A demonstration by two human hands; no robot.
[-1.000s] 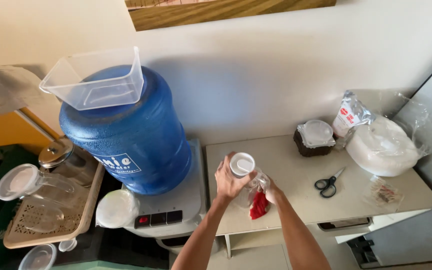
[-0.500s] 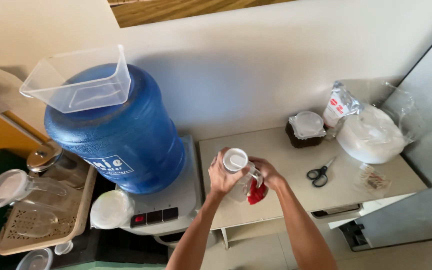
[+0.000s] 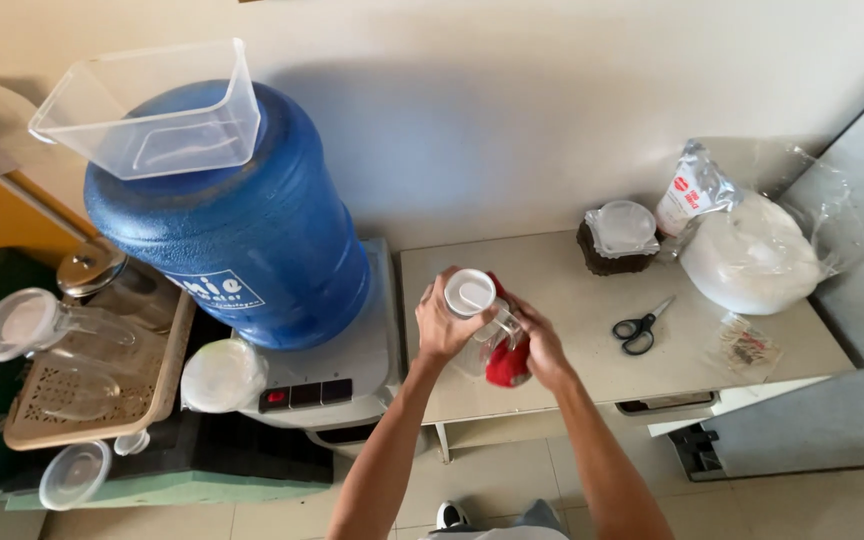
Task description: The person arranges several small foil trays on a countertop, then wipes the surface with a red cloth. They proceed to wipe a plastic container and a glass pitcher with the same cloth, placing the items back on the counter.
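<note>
My left hand (image 3: pixel 442 325) grips the white round lid (image 3: pixel 470 293) on top of a clear jar (image 3: pixel 480 345). My right hand (image 3: pixel 540 345) holds the jar's side together with a small red thing (image 3: pixel 508 366) pressed against it. The jar is held just above the near left part of a beige table (image 3: pixel 592 300). What the jar contains is hidden by my fingers.
A big blue water bottle (image 3: pixel 242 230) stands on a white dispenser (image 3: pixel 332 370) to the left, with a clear tub (image 3: pixel 157 110) on top. Black scissors (image 3: pixel 639 327), a dark lidded pot (image 3: pixel 617 238), a foil pouch (image 3: pixel 692 190) and a white bag (image 3: pixel 752 255) lie on the table. A tray with glassware (image 3: pixel 62 370) sits far left.
The view has shifted a little. Both hands stay on the jar; the right hand has closed in more around its side with the red thing.
</note>
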